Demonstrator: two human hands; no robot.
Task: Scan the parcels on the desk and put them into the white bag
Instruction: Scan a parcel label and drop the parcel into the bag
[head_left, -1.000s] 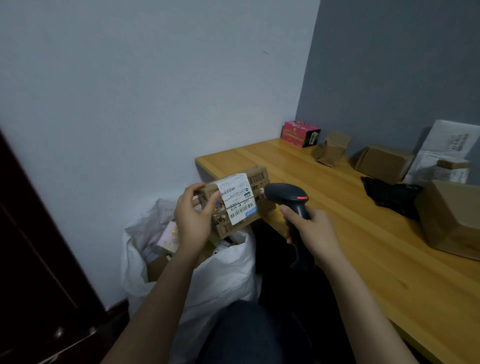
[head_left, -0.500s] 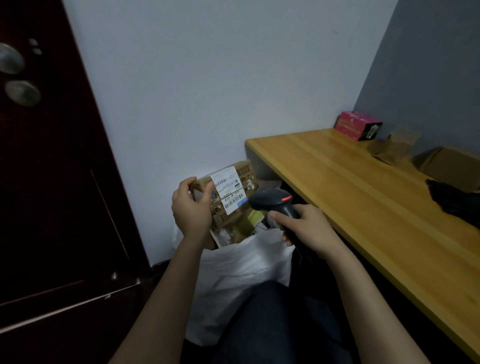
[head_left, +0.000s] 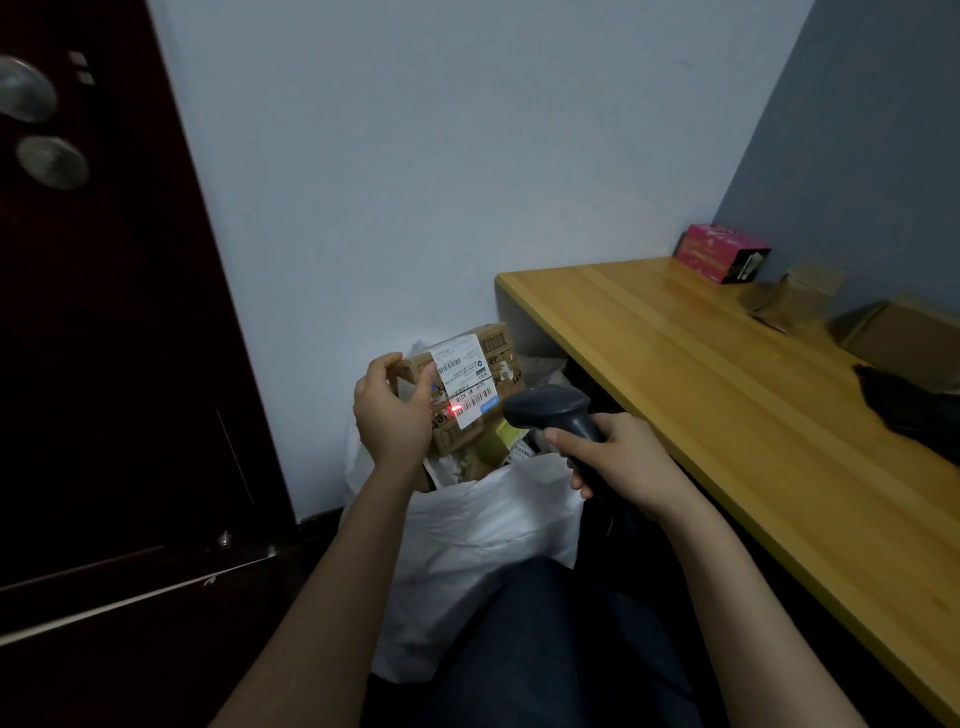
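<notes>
My left hand (head_left: 390, 410) grips a brown cardboard parcel (head_left: 483, 379) by its left end, holding it above the open white bag (head_left: 483, 525). A white shipping label with barcodes covers the parcel's face, and a red scanner dot glows on the label. My right hand (head_left: 618, 462) grips the handle of a dark handheld barcode scanner (head_left: 550, 410), whose head points at the label from close on the right. Several parcels lie inside the bag, partly hidden by the held parcel.
The wooden desk (head_left: 727, 395) runs along the right. On it stand a pink box (head_left: 722, 252), a small brown packet (head_left: 795, 296), a brown carton (head_left: 904, 338) and a black pouch (head_left: 914, 410). A dark door (head_left: 104, 364) fills the left. My knee is below the bag.
The view has swung left, away from the desk. Both hands have carried the parcel and scanner over the bag, and a red scan dot now shows on the label.
</notes>
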